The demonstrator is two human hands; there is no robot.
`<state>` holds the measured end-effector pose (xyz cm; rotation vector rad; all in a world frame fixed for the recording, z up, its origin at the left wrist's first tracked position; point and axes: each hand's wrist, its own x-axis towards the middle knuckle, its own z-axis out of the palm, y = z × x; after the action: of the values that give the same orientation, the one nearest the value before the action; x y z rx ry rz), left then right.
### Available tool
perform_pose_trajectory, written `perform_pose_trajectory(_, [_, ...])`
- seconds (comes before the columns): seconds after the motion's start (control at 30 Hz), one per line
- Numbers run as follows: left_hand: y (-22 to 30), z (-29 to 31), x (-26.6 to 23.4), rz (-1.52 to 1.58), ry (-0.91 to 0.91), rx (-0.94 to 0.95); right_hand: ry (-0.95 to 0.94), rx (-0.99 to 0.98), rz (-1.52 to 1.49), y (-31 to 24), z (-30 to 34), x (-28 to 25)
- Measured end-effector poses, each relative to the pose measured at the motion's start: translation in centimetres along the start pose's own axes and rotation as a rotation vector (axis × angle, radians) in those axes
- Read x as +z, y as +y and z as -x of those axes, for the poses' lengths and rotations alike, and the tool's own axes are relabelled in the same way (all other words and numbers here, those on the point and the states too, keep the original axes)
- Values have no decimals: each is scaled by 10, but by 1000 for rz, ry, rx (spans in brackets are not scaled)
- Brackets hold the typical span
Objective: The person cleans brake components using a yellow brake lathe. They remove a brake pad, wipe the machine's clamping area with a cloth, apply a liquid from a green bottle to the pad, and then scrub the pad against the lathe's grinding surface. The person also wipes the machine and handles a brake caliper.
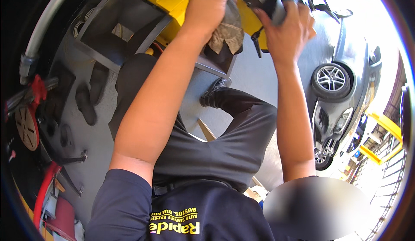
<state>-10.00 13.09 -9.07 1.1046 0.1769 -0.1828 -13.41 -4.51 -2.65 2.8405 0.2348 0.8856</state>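
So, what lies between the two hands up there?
In the head view, a yellow metal panel and a thin black hanging strap lie between the left hand and right hand.

Head cam, facing down, close up.

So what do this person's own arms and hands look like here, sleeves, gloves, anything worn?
Both forearms are bare, and the left hand and right hand wear no gloves. A short dark navy sleeve covers the left upper arm. No watch or rings are visible.

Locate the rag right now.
In the head view, the grey rag is top centre, under the person's left hand, pressed against the yellow machine frame. The right hand is just to its right, on a dark metal part.
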Motion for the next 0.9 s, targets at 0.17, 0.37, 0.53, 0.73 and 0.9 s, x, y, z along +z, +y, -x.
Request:
perform_pose_trajectory(0.17, [-10,2,3,-89,47,156,41,37,-47,-5,7,-1])
perform_pose_trajectory(0.37, [-23,-8,5,8,52,38,104,27,-78,-16,-12,13])
perform_pose_trajectory(0.53, [-19,-4,1,-123,10,26,102,30,-94,-5,3,6])
perform_pose_trajectory(0.73, [-14,-2,1,-114,-10,-2,66,59,-89,-20,-10,10])
perform_pose_trajectory(0.9, [-12,-3,3,-75,3,-28,44,57,-63,-20,-12,5])
